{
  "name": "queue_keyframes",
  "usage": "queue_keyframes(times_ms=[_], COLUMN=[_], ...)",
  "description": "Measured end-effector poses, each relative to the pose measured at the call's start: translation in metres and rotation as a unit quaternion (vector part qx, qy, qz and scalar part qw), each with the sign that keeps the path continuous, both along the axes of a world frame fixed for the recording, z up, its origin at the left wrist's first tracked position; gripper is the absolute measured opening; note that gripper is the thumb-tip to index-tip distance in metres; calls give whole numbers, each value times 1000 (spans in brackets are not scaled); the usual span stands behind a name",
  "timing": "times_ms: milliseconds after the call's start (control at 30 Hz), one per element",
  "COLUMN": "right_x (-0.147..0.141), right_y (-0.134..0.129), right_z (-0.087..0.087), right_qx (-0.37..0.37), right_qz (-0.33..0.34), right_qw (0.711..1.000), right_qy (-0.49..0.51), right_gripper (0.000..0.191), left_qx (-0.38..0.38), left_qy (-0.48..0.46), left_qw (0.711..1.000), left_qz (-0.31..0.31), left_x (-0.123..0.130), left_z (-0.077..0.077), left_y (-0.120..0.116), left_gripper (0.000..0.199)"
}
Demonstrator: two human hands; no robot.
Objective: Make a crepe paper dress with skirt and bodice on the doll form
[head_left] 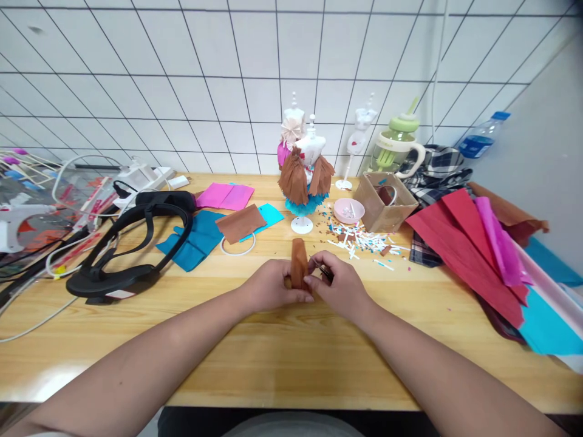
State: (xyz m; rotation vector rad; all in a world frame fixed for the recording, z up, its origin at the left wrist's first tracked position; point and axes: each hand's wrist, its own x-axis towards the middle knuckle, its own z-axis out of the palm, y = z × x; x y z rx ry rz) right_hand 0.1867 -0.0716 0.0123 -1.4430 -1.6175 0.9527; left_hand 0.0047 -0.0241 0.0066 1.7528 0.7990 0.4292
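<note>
My left hand [271, 284] is closed on a folded strip of brown crepe paper [298, 261], which stands up between its thumb and fingers. Close against the strip's right side, my right hand [339, 285] is curled round a small dark scissors-like tool [326, 273], mostly hidden by the fingers. The right thumb and fingertips meet the paper's edge. Just beyond the hands stands a small white dress form [311, 149] on a round base, dressed in brown paper tassels [294, 179] and a blue fringed paper skirt [307, 203].
Paper scraps [364, 240] lie near a pink bowl [349, 211] and a cardboard box [387, 203]. A black headset strap [136, 273] and cables are at left, beside brown paper [241, 223] and a white ring [238, 254]. Coloured paper sheets [473, 255] are piled at right.
</note>
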Motion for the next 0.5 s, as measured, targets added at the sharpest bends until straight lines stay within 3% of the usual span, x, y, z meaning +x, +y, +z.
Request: queue_keyframes(times_ms=[100, 300, 500], right_x=[7, 21, 22], right_y=[7, 16, 16], right_z=[-3, -5, -5], right_qx=[3, -29, -33], right_qz=[-16, -95, -99], right_qw=[998, 973, 966], right_qy=[63, 207, 235], right_gripper=[8, 27, 31], left_qx=[-25, -107, -203], left_qy=[-21, -84, -146], left_qw=[999, 988, 966], left_qz=[14, 68, 58], left_x=[1, -2, -6], left_z=[3, 0, -1], left_y=[3, 15, 15], left_gripper=[33, 32, 32])
